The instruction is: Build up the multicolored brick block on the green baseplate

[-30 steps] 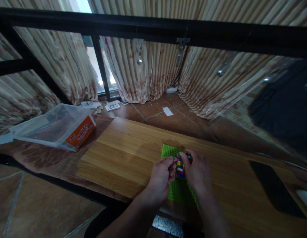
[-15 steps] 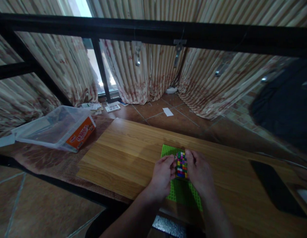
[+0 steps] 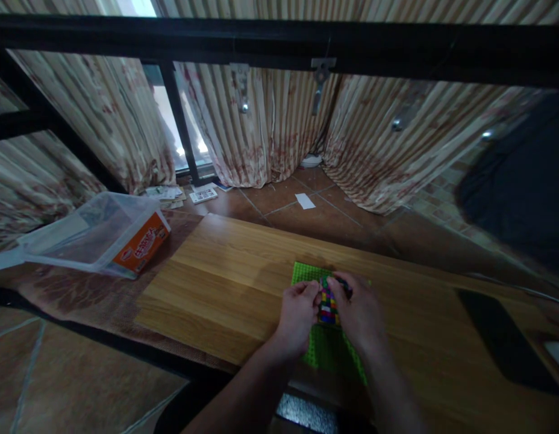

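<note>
A block of multicoloured toy building bricks [image 3: 327,307] sits over a green studded baseplate [image 3: 327,349] on the wooden board. My left hand [image 3: 299,313] is closed at the block's left side, its thumb and fingertips pinching the edge. From the right, my right hand [image 3: 358,307] curls round the block, with the thumb lying over its upper part. The right hand's fingers hide the block's far right side. Whether the block is fixed to the baseplate or held just above it, I cannot tell.
A clear plastic bin [image 3: 99,235] with an orange label lies left of the wooden board [image 3: 207,277]. A dark flat rectangle [image 3: 505,340] is at the right. Beyond the board are a tiled floor with a white paper [image 3: 305,201], books [image 3: 202,194] and striped curtains [image 3: 252,132].
My right thumb has moved left over the top of the brick block, covering more of it. My left hand stays at its side. The whole view has shifted slightly.
</note>
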The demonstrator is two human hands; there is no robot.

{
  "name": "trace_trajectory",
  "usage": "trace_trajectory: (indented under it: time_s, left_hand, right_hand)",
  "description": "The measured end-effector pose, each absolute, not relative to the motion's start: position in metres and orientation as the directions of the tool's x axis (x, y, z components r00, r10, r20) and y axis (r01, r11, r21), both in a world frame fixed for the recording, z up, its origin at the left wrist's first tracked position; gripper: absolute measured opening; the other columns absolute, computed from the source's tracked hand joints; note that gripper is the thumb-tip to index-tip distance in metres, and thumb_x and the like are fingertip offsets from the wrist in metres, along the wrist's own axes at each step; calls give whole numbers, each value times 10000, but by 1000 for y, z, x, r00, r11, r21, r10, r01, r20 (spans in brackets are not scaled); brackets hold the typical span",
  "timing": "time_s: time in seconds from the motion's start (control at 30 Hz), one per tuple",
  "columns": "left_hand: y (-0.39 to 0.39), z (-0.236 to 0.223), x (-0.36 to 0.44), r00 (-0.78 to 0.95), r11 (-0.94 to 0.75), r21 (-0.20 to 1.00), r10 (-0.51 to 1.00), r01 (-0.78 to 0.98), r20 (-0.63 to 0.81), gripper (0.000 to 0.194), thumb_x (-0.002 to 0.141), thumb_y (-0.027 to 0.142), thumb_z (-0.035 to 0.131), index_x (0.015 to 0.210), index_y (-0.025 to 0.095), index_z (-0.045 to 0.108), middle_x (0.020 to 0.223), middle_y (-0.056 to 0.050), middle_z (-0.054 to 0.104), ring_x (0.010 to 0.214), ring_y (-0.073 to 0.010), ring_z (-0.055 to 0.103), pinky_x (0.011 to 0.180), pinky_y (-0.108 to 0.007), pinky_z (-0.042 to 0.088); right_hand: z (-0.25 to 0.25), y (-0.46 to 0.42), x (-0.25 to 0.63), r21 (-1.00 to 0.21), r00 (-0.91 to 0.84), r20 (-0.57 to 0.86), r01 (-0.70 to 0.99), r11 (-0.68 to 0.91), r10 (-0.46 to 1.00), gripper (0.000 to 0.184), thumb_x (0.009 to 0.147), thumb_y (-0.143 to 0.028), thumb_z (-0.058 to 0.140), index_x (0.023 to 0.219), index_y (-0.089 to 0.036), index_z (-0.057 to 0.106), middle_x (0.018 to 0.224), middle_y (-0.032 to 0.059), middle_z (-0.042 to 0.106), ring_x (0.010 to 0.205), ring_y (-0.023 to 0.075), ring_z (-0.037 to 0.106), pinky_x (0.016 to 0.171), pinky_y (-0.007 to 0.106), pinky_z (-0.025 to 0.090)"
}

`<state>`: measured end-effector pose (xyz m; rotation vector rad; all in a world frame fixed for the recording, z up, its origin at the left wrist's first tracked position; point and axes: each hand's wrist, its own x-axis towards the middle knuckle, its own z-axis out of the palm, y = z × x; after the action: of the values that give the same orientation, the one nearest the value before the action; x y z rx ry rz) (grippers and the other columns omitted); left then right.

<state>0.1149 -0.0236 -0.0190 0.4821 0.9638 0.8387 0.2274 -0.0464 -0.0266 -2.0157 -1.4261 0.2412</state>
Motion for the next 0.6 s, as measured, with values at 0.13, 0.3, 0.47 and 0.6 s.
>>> trace_trajectory:
  time_s: [0.13, 0.3, 0.47, 0.6]
  left_hand:
    - [-22, -19, 114, 315, 603, 686, 798, -409, -514, 259, 739, 357, 671, 686, 165, 506, 518, 78, 405, 367, -12, 245, 415, -213, 109]
    - [-24, -17, 111, 317, 596, 690, 803, -412, -504, 327, 688, 414, 727, 692, 153, 530, 522, 79, 401, 377, -9, 239, 419, -214, 97]
    - [-27, -7, 100, 337, 572, 701, 820, -427, -463, 338, 705, 424, 727, 779, 118, 603, 559, 66, 419, 401, -6, 243, 433, -210, 89]
    - [-27, 3, 90, 398, 557, 695, 825, -454, -401, 367, 711, 447, 732, 822, 115, 622, 572, 62, 427, 413, -6, 241, 435, -204, 93]
  right_hand:
    - [-27, -46, 226, -590, 383, 222, 785, -189, 896, 415, 922, -472, 417, 1034, -168, 677, 1064, 134, 667, 1033, 279, 571, 934, 446, 428]
    - [-25, -46, 230, -663, 396, 236, 733, -151, 887, 430, 927, -471, 411, 1055, -153, 670, 1073, 142, 666, 1021, 273, 589, 930, 444, 446]
    - [-5, -58, 234, -713, 444, 418, 700, -16, 793, 373, 947, -430, 404, 1024, -185, 674, 1092, 117, 663, 1060, 242, 594, 984, 436, 438]
    - [7, -70, 223, -738, 315, 426, 664, 124, 848, 293, 947, -405, 459, 1046, -249, 686, 1167, 74, 642, 1114, 221, 585, 995, 421, 449]
